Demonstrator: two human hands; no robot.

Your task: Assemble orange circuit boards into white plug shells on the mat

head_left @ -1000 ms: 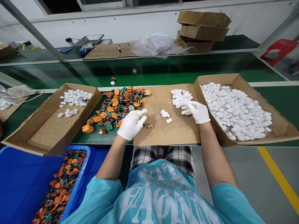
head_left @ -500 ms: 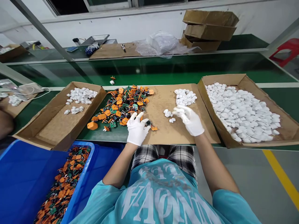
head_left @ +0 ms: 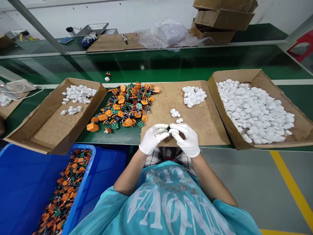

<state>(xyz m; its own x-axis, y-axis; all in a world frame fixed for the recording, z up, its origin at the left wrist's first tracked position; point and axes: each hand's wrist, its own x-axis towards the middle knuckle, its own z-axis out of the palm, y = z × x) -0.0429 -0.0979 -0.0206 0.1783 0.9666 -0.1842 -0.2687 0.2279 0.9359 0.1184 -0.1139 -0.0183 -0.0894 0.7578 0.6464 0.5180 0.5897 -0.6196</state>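
My left hand point(head_left: 152, 138), in a white glove, is closed on a small circuit-board plug part point(head_left: 168, 129), of which only a dark green bit shows between the fingertips. Against it comes my right hand point(head_left: 186, 138), also gloved in white, with thumb and fingers pinched together. Whatever the right fingers hold is white on white or hidden. Just beyond the hands lie a few white plastic caps point(head_left: 175, 113) on a cardboard sheet point(head_left: 161, 101). To the left is a heap of orange plug parts with green boards point(head_left: 127, 107); a larger cluster of white caps point(head_left: 193, 96) sits to the right.
A cardboard tray point(head_left: 52, 138) with some white pieces stands left; another tray point(head_left: 221, 109), full of white caps, stands right. Below left is a blue bin point(head_left: 22, 182) with more orange parts. Stacked boxes point(head_left: 223, 23) and plastic film point(head_left: 168, 34) occupy the back shelf.
My left hand has left the heap's edge, moving right with a plug part. My right hand has moved left and nearer to me, away from the white caps, so the fingertips meet.
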